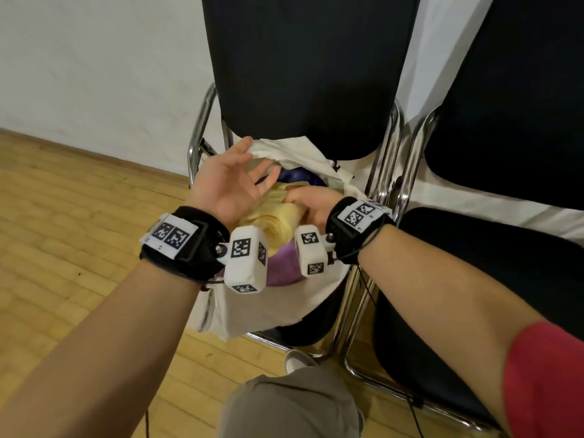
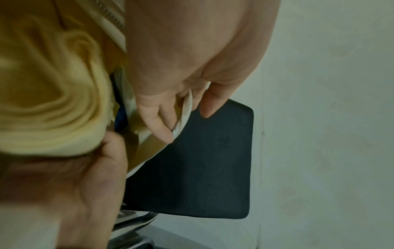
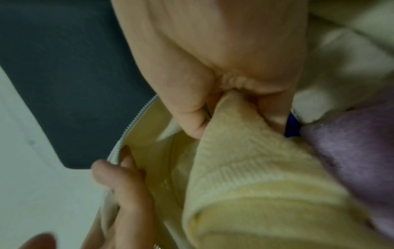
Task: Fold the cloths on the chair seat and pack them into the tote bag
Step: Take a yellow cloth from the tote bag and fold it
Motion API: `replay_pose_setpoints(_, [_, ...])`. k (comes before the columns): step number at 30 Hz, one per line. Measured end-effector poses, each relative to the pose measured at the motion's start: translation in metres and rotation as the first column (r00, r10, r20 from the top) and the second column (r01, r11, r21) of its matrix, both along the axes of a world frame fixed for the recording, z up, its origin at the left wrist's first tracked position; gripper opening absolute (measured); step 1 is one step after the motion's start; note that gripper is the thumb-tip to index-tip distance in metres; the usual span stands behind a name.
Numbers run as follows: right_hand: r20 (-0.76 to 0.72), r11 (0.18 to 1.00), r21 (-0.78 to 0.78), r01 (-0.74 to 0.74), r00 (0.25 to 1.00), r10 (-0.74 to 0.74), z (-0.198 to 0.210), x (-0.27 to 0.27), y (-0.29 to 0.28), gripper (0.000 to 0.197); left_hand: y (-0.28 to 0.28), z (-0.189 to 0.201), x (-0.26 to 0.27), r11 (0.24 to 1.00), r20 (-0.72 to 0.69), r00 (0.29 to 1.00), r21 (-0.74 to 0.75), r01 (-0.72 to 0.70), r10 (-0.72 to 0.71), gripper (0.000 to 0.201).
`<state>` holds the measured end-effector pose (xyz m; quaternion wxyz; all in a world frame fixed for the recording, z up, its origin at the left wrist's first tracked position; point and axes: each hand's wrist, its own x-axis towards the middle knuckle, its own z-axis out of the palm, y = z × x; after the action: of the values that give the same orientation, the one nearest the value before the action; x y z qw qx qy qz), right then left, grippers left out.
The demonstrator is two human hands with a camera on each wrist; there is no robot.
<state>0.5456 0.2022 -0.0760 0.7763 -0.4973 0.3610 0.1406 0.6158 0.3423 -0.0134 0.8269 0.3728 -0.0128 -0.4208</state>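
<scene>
Progress: we judge the packing to be far along; a purple cloth (image 1: 282, 267) and a dark blue one (image 1: 300, 178) already sit inside the tote bag (image 1: 316, 298), and the yellow cloth (image 1: 278, 216) is going in on top.
Yellow cloth: folded into layers, lying in the bag's mouth, above the purple cloth and nearer to us than the blue one.
Right hand: our right hand (image 1: 311, 205) grips the yellow cloth, fingers curled round its far edge, pressing it down into the bag.
Left hand: our left hand (image 1: 232, 181) is spread wide, fingers straight, touching the far left rim of the bag and holding the zipped mouth apart.
Tote bag: cream fabric, sitting on the seat of the left chair (image 1: 309, 74), its mouth open toward us.
What is left: seating the yellow cloth fully; we cannot tell whether more cloths wait, since the bag covers most of that seat.
Surface: black padded seat on a chrome frame; a second black chair (image 1: 493, 263) stands just to the right, its seat bare in what we see.
Room: pale wall (image 1: 94, 58) at the far side, wood-patterned floor (image 1: 79, 232) to the left and near.
</scene>
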Motion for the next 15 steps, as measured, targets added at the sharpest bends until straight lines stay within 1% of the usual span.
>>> replay_pose_setpoints(2, [0.005, 0.997, 0.01, 0.072, 0.997, -0.072, -0.001, 0.013, 0.0, 0.015, 0.003, 0.002, 0.001, 0.999, 0.013, 0.999, -0.01, 0.037, -0.037, 0.045])
replay_pose_setpoints(3, [0.035, 0.989, 0.03, 0.142, 0.989, -0.143, -0.002, 0.018, 0.0, 0.013, 0.003, 0.004, 0.002, 0.999, 0.024, 0.998, -0.008, 0.052, -0.052, 0.044])
replay_pose_setpoints(4, [0.071, 0.969, 0.055, 0.239, 0.968, -0.242, -0.004, 0.024, -0.001, 0.016, 0.004, 0.005, 0.002, 0.998, 0.039, 0.997, -0.003, 0.067, -0.066, 0.043])
replay_pose_setpoints(6, [0.159, 0.905, 0.107, 0.411, 0.892, -0.423, -0.012, 0.036, -0.005, 0.029, 0.005, 0.007, 0.001, 0.995, 0.066, 0.993, 0.015, 0.096, -0.097, 0.04])
replay_pose_setpoints(8, [0.236, 0.862, 0.149, 0.485, 0.829, -0.507, -0.016, 0.043, -0.008, 0.035, 0.006, 0.008, 0.002, 0.994, 0.077, 0.991, 0.031, 0.109, -0.111, 0.04])
replay_pose_setpoints(9, [0.253, 0.854, 0.144, 0.5, 0.815, -0.52, -0.019, 0.046, -0.008, 0.035, 0.006, 0.007, 0.002, 0.994, 0.074, 0.991, 0.03, 0.107, -0.109, 0.041])
replay_pose_setpoints(10, [0.244, 0.855, 0.116, 0.506, 0.819, -0.519, -0.02, 0.048, -0.008, 0.034, 0.005, 0.007, 0.003, 0.995, 0.069, 0.992, 0.024, 0.102, -0.103, 0.043])
replay_pose_setpoints(12, [0.196, 0.874, -0.01, 0.486, 0.858, -0.475, -0.026, 0.049, -0.007, 0.027, 0.004, 0.007, 0.004, 0.996, 0.051, 0.995, 0.016, 0.085, -0.086, 0.051])
replay_pose_setpoints(13, [0.184, 0.886, -0.048, 0.461, 0.876, -0.446, -0.032, 0.051, -0.009, 0.027, 0.004, 0.008, 0.004, 0.997, 0.048, 0.996, 0.021, 0.078, -0.079, 0.056])
replay_pose_setpoints(14, [0.18, 0.899, -0.083, 0.429, 0.894, -0.41, -0.034, 0.052, -0.011, 0.034, 0.003, 0.008, 0.005, 0.997, 0.053, 0.996, 0.03, 0.075, -0.076, 0.059])
replay_pose_setpoints(15, [0.196, 0.896, -0.046, 0.441, 0.884, -0.425, -0.038, 0.055, -0.014, 0.04, 0.004, 0.008, 0.005, 0.997, 0.062, 0.995, 0.037, 0.074, -0.077, 0.06])
